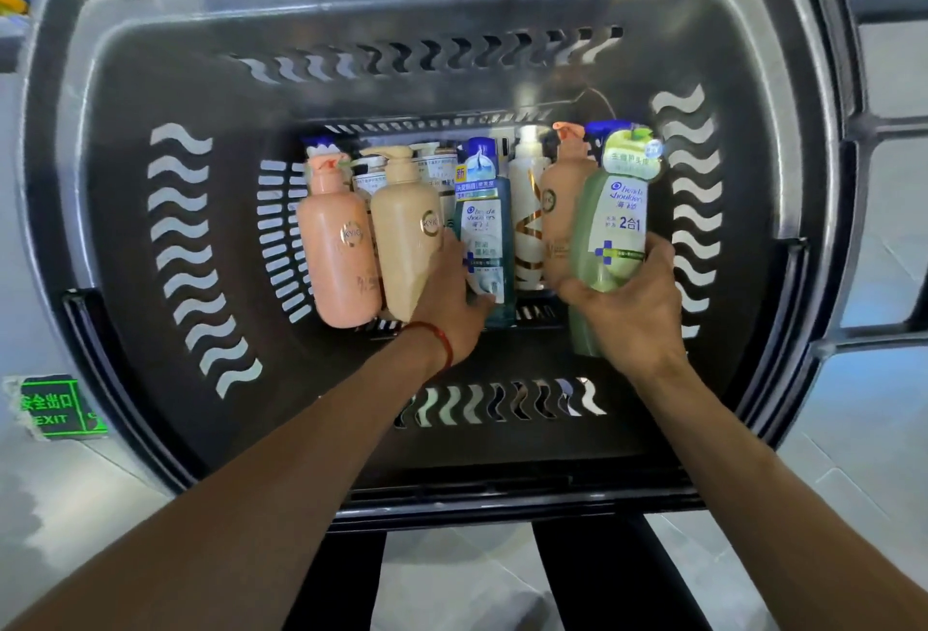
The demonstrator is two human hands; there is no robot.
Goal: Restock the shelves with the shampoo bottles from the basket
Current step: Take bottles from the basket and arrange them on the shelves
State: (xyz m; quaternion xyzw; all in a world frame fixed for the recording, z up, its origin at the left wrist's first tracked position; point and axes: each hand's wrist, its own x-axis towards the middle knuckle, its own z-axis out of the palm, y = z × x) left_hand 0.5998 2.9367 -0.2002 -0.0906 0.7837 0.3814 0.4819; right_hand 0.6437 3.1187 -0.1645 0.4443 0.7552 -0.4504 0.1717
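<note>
Head camera, looking straight down into the grey basket (201, 77), where the shampoo bottles lie in a row on its floor.

The right hand (632, 314) has the green bottle (610, 223). Its fingers (659, 251) are curled round the lower body, thumb on the near side, and the bottle is tilted up clear of the row with its cap pointing away.

The left hand (447, 299), a red string bracelet (442, 339) on the wrist, is down among the stock. It is wedged between the beige pump bottle (407, 238) and the teal bottle (484, 228), with the thumb lying across the teal one's base. Whether that hand has closed on either bottle, I cannot tell.

A pink bottle (339, 253) lies just beside the beige one. A white bottle (527, 208) and a tan bottle (557, 213) sit between the teal bottle and the lifted green one.

No shelf is in view, so everything here has yet to be stocked.

The danger is that low hold on the green bottle. It looks top-heavy above the hand and could tip out on the lift. On the left, the packed bottles touch, so pulling one may drag a neighbour or snag a pump head.
</note>
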